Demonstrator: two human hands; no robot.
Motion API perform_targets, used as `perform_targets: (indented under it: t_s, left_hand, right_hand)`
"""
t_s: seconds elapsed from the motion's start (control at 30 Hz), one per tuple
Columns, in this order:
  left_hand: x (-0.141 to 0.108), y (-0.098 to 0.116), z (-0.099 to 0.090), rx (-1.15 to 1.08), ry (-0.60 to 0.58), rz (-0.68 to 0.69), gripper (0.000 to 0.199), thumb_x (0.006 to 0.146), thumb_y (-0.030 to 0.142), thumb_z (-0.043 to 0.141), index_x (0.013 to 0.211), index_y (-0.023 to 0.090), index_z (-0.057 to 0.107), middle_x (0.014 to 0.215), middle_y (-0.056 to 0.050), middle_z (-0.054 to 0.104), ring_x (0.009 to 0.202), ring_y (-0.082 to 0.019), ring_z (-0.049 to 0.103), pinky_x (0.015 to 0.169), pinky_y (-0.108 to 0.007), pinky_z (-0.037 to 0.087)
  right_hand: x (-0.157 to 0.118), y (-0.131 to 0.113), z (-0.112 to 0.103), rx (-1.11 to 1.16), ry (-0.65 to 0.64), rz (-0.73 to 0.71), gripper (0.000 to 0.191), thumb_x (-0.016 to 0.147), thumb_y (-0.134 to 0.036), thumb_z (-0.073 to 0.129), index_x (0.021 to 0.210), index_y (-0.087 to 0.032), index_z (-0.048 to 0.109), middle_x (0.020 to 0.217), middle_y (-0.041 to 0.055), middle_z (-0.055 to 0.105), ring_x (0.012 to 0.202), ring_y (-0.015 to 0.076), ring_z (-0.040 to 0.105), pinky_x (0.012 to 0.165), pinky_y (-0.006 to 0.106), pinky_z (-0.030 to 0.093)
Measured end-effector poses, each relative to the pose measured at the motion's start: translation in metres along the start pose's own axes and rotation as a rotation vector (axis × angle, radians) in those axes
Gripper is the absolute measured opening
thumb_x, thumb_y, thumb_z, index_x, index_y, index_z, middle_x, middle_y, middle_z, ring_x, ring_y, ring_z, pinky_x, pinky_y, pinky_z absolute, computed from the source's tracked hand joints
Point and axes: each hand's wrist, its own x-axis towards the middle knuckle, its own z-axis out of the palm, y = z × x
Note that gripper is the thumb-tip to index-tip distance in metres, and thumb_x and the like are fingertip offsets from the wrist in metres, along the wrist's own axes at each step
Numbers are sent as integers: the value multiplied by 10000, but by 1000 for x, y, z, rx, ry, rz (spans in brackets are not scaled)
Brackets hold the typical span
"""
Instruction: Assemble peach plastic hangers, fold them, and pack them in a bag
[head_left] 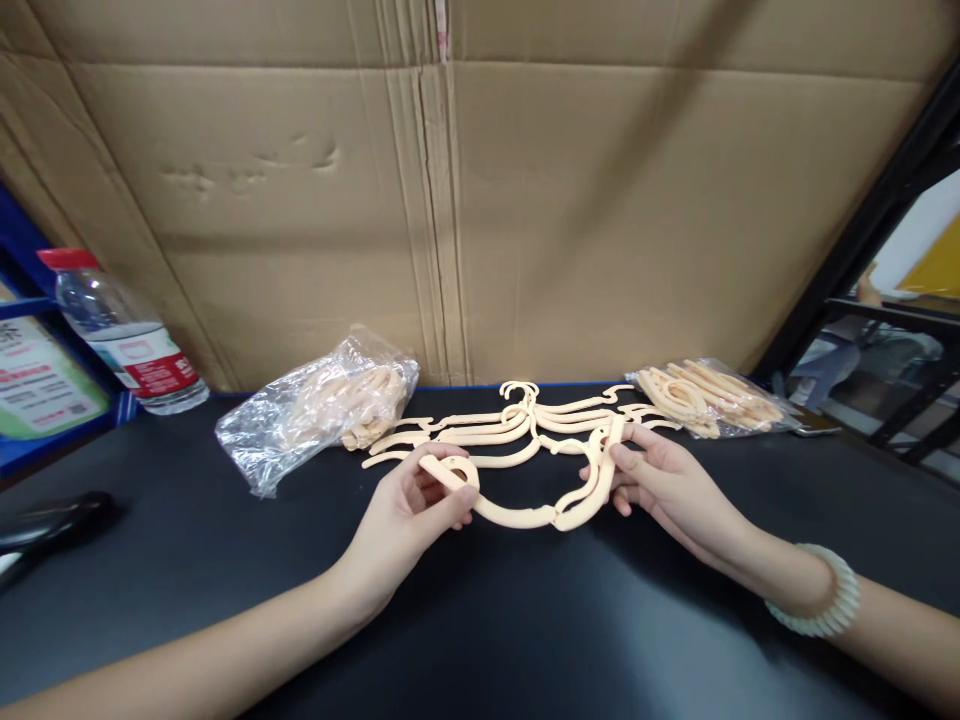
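Observation:
A cream plastic folding hanger (pixel 517 516) is held above the black table between both my hands. My left hand (pixel 420 505) pinches its left end, near a looped part, with thumb and fingers closed. My right hand (pixel 660 470) grips the right side, where parts of the hanger stand upright close together. Its arms meet at a joint low in the middle. Just behind, several unfolded cream hangers (pixel 487 436) lie spread in a stack, their hooks toward the cardboard. Fingertips of both hands are partly hidden behind the held hanger.
Left of the stack lies a clear plastic bag (pixel 300 410) with cream parts inside; another bag (pixel 709 395) lies to the right. A red-capped water bottle (pixel 139 345) stands far left, above a black object (pixel 56 520). A cardboard wall (pixel 480 220) closes off the table's back.

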Motion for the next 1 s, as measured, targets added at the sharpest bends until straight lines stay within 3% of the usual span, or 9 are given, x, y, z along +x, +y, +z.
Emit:
perform_targets:
  t_s: [0.13,0.23,0.33,0.43,0.53,0.63,0.83,1.0]
  left_hand:
    - [1,1,1,11,-20,-1,349,789,269,755,1070,184,567,748,41,595,638,-97,570,598,-207,475]
    - [2,1,2,26,-28,-2,380,794,283,748,1108,183,558,743,38,592,640,-101,563,594,-210,466]
    - [2,2,3,59,-30,3,338,780,308,757,1033,164,584,748,19,603,643,-107,543,578,-210,451]
    - [2,3,4,95,-43,-15,293,753,341,772,913,153,613,724,-2,621,655,-128,560,613,-240,467]
    - [2,4,4,126,-53,-20,268,740,356,776,850,155,636,716,-18,650,689,-154,606,688,-275,492]
    - [1,4,5,125,-31,-8,253,735,354,779,830,163,643,737,-22,668,709,-158,627,702,-273,506]
    - [-4,3,13,93,-29,19,251,730,350,785,796,166,629,718,-19,649,676,-154,611,612,-257,523]
    - [-7,1,15,40,-88,38,229,745,300,782,841,170,619,793,-36,656,729,-162,613,610,-254,545]
  right_hand:
    - [-3,2,6,44,91,8,501,732,-420,805,1023,-219,450,757,12,696,628,134,645,548,231,504]
    - [-3,4,8,51,78,-8,473,722,-370,820,966,-228,440,745,-6,685,652,125,643,596,237,532]
    - [-7,4,12,-61,-71,-64,320,770,-354,777,876,-209,513,801,0,659,700,127,635,609,246,547]
    - [-15,-2,18,-281,-330,-149,168,881,-346,653,952,-193,646,955,51,667,877,167,646,783,317,557]
    - [-24,-11,21,-477,-516,-216,276,937,-314,575,1194,-242,646,1199,79,633,1120,206,588,1008,389,455]
    - [-29,-18,21,-572,-603,-237,393,946,-312,562,1338,-290,563,1339,74,558,1248,225,508,1100,435,360]
    - [-30,-20,19,-629,-645,-186,463,940,-342,567,1398,-317,505,1513,65,398,1402,276,351,1162,530,220]
    - [-29,-15,17,-603,-617,-199,488,940,-341,572,1417,-328,474,1523,65,382,1431,269,297,1171,534,182]
